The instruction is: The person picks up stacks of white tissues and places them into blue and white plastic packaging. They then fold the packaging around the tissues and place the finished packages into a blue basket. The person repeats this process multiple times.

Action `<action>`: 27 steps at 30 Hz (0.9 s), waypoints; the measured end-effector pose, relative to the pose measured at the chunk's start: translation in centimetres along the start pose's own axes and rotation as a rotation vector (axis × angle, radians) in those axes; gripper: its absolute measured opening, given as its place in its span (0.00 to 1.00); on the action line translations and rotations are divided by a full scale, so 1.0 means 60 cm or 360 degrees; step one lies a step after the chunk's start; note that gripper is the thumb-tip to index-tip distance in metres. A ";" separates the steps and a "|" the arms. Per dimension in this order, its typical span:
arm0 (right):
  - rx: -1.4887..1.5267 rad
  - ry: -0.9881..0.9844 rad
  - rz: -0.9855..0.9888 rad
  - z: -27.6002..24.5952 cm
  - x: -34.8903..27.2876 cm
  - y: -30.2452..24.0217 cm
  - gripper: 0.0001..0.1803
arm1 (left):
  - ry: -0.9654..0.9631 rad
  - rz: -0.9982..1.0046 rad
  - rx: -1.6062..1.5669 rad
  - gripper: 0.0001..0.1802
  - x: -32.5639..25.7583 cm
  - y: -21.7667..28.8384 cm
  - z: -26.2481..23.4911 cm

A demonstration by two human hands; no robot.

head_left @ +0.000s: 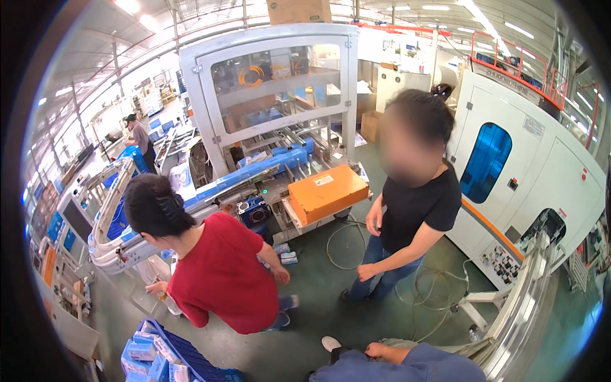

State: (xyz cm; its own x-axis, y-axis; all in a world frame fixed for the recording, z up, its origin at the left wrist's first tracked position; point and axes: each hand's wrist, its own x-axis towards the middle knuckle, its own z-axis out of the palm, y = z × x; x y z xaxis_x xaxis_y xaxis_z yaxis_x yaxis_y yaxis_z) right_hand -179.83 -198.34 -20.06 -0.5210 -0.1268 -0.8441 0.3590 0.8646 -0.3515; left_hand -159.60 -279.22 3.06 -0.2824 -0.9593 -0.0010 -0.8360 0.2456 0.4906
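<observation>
At the lower edge, a blue sleeve point(439, 364) reaches in from the right, and my right hand point(377, 350) shows at its end, low in front of me. Its fingers are too small and too turned away to read, and I make out nothing held in it. My left hand is out of the picture. A pale shoe point(330, 344) and dark trouser leg lie just left of the right hand. Further left stands a blue plastic basket point(191, 344) piled with blue-and-white soft packs point(141, 351), apart from my hand.
A person in red point(223, 274) and a person in black point(420, 204) stand ahead of me. Behind them are a framed machine point(191, 83), conveyor and orange box point(328, 191). At the right stand a white machine cabinet point(541, 165) and metal rail point(522, 312); hoses point(439, 290) coil on the floor.
</observation>
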 end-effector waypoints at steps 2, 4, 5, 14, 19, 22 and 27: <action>-0.0013 0.0165 -0.0123 0.005 -0.016 -0.004 0.20 | -0.0038 0.0025 -0.0122 0.52 -0.003 -0.009 0.007; -0.0097 0.0299 -0.0295 -0.003 -0.024 -0.012 0.21 | -0.0015 0.0079 -0.0163 0.50 -0.010 -0.006 0.011; -0.0106 0.0267 -0.0297 -0.014 -0.033 -0.023 0.22 | -0.0015 0.0119 -0.0193 0.49 -0.026 0.008 0.017; -0.0016 0.0114 -0.0473 -0.087 -0.048 -0.104 0.24 | -0.0387 0.0531 -0.0565 0.42 -0.352 0.256 -0.017; -0.0142 0.0153 -0.0706 -0.105 0.017 -0.102 0.25 | -0.1116 0.0435 -0.0830 0.38 -0.556 0.339 -0.010; -0.0185 -0.0086 -0.1047 -0.148 -0.046 -0.149 0.27 | -0.1588 0.0225 -0.0946 0.36 -0.648 0.355 -0.005; 0.0598 -0.0939 -0.0823 -0.195 -0.144 -0.251 0.41 | -0.2329 -0.0049 -0.1221 0.33 -0.745 0.424 0.037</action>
State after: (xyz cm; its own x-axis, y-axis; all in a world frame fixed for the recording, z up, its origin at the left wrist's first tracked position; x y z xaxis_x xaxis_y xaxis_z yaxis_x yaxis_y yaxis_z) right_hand -189.81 -204.58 -2.70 -0.2402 -0.7806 -0.5770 0.4742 0.4244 -0.7714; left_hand -169.31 -229.78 13.66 -0.8186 0.0839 -0.5682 -0.5624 -0.3184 0.7631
